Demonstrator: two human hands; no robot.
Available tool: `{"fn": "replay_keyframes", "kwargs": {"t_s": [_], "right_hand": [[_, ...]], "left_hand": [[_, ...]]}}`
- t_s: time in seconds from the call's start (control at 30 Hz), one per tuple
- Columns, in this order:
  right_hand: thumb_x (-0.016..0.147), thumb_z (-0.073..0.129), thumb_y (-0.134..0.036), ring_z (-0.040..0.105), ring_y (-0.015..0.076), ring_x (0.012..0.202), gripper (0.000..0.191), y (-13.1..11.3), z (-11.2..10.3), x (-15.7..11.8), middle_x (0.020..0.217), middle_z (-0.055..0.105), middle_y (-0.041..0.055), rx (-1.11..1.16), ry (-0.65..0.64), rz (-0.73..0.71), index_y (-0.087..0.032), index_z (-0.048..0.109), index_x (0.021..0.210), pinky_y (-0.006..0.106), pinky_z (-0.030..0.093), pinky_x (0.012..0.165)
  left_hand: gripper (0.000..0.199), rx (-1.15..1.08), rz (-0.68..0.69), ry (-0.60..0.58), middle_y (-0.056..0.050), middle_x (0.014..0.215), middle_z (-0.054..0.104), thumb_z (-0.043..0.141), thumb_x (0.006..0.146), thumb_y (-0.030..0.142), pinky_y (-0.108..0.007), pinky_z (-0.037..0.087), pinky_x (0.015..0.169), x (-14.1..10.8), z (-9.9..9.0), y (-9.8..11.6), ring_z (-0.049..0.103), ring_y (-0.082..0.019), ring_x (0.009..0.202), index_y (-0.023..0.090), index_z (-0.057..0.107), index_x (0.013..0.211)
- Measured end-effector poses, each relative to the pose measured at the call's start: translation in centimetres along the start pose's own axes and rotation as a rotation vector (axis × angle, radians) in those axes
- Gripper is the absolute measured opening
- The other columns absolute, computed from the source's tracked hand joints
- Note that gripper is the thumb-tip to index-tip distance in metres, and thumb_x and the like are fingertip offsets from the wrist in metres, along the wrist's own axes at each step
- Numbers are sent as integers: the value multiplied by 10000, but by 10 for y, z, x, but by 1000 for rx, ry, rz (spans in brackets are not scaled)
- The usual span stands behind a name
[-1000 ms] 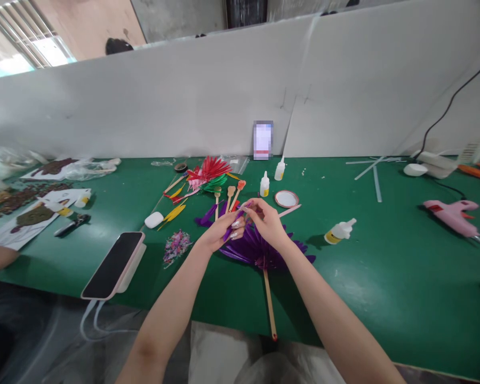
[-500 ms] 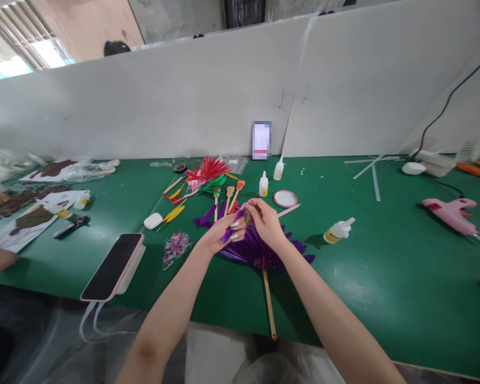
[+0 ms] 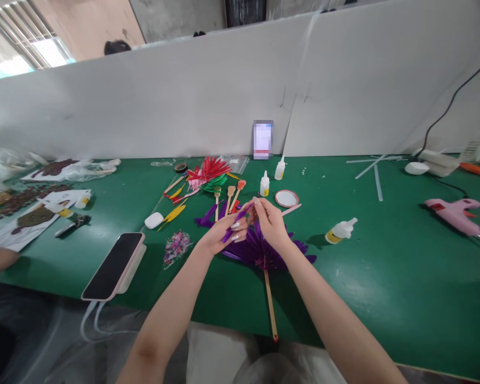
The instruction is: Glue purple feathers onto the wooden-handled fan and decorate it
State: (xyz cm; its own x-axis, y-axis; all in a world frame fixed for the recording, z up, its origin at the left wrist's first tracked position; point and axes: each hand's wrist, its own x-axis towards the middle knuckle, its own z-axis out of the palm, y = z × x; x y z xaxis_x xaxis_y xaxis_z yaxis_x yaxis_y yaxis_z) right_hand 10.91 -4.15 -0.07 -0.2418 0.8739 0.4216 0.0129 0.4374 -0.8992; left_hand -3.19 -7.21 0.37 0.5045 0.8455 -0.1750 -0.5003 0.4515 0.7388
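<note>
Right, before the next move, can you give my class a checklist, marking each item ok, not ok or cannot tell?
1. Purple piece held in the left hand: ok.
2. Right hand pinching that piece's tip: cannot tell, the fingers overlap.
3. Purple fan lying close to both hands: ok.
4. Fan handle free of the hands: ok.
5. Bottle right of the fan standing upright: not ok, it is tipped over.
6. Glue gun hot: cannot tell.

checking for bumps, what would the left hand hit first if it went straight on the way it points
Probably the right hand: the left hand, holding a purple strip, points towards it. The two look very close; depth leaves it unclear whether they touch.
</note>
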Motion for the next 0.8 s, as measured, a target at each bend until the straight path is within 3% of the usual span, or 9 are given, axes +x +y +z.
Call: {"fn": "replay_keyframes", "kwargs": {"t_s": [0.17, 0.37, 0.8], "right_hand": [[825, 516, -354, 557, 143, 634, 179, 4, 1, 0, 738, 586, 20, 26, -27, -30, -191, 552, 889, 252, 466, 570], [867, 439, -364, 513, 131, 537, 181, 8, 2, 0, 623, 533, -10, -9, -13, -6, -202, 503, 820, 257, 441, 546], [905, 356, -357, 482, 128, 500, 238, 2, 3, -2, 583, 498, -15, -102, 69, -29, -203, 502, 797, 254, 397, 522]], "left_hand": [[323, -12, 23, -4, 51, 540, 256, 387, 885, 267, -196, 272, 435, 2, -3, 0, 303, -50, 406, 147, 375, 585], [333, -8, 6, 13, 56, 535, 241, 406, 878, 286, -193, 276, 439, 2, -3, 0, 288, -46, 400, 154, 346, 578], [325, 24, -9, -8, 50, 533, 269, 380, 885, 251, -189, 295, 443, 1, 5, -2, 302, -48, 406, 152, 364, 576]]}}
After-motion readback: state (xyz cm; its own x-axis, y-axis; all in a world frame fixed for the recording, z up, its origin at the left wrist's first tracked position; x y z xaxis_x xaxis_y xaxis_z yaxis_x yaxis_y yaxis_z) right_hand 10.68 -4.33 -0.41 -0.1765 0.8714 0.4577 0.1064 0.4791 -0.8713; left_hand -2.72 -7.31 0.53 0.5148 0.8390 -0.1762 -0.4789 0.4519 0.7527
